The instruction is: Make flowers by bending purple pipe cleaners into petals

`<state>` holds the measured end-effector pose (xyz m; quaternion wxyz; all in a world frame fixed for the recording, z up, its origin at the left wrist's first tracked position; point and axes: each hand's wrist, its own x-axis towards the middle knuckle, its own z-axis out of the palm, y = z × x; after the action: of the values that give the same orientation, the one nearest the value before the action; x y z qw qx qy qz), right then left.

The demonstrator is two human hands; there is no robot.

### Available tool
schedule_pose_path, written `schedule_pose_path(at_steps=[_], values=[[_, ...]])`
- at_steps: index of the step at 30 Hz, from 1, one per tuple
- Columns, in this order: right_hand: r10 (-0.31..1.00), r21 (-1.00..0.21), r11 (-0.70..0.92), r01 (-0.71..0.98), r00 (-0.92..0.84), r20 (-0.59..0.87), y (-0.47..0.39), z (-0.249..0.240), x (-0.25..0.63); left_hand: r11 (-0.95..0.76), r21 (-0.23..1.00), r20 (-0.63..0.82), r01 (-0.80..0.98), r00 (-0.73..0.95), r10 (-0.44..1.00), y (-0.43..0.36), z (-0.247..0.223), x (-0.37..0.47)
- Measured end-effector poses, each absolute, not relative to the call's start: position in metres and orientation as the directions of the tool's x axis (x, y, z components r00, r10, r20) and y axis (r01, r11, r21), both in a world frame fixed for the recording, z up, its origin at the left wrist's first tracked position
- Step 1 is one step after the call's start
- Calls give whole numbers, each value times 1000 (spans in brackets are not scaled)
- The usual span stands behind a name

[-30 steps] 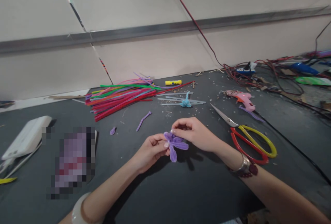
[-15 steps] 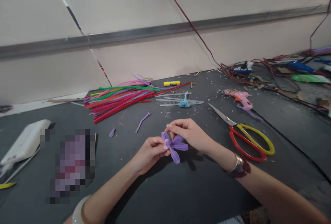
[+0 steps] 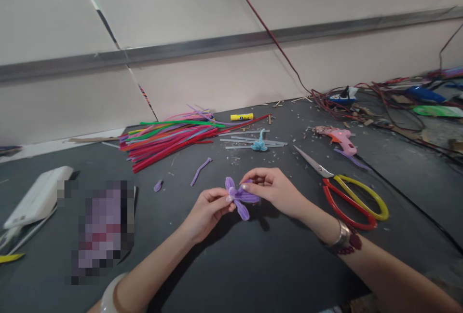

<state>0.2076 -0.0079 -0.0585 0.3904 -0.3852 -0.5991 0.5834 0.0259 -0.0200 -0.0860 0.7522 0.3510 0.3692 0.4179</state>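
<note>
A purple pipe-cleaner flower (image 3: 243,210) with several looped petals is held up over the dark table in front of me. My left hand (image 3: 210,211) pinches it near its centre, thumb on top. On the flower's right side, the thumb and fingers of my right hand (image 3: 273,188) close on an upper petal and partly cover it. Beyond my hands lie a bent purple pipe-cleaner piece (image 3: 200,171) and a small purple loop (image 3: 158,185). Farther back, a light-blue pipe-cleaner piece (image 3: 259,145) rests on translucent glue sticks (image 3: 235,147).
Red-and-yellow-handled scissors (image 3: 329,174) lie open at the right, below a pink glue gun (image 3: 342,138) with a black cord. Bundled colourful pipe cleaners (image 3: 170,142) and a yellow tube (image 3: 241,117) are at the back. A white box-like device (image 3: 38,195) sits left; cables (image 3: 325,102) tangle back right.
My right hand has shifted from the flower's upper left petal to a petal on its right. The upper left petal now shows more fully, while my left hand keeps its pinch.
</note>
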Motion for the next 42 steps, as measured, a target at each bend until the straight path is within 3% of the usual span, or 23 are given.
schedule_pose_path(at_steps=[4, 6, 10, 12, 16, 25, 34, 42], values=[[940, -993, 107, 57, -332, 82, -10, -58, 203, 407, 847, -278, -344, 366, 888, -20, -84, 28], [947, -962, 237, 140, -252, 196, -13, -53, 203, 402, 844, -280, -355, 348, 895, -21, -84, 29], [828, -746, 557, 366, -169, 535, -21, -50, 204, 369, 854, -270, -366, 294, 917, -21, -86, 29], [765, -650, 634, 420, -213, 608, -24, -56, 202, 345, 871, -257, -349, 274, 927, -22, -87, 29], [705, -545, 695, 468, -299, 643, -27, -71, 194, 319, 900, -247, -297, 256, 935, -22, -89, 29], [607, -449, 785, 427, -379, 699, -28, -73, 189, 321, 906, -235, -277, 303, 924, -22, -85, 29], [652, -524, 752, 400, -328, 684, -26, -76, 187, 312, 905, -237, -291, 265, 935, -21, -87, 29], [627, -499, 772, 393, -346, 698, -28, -83, 187, 255, 914, -199, -316, 198, 960, -20, -91, 28]])
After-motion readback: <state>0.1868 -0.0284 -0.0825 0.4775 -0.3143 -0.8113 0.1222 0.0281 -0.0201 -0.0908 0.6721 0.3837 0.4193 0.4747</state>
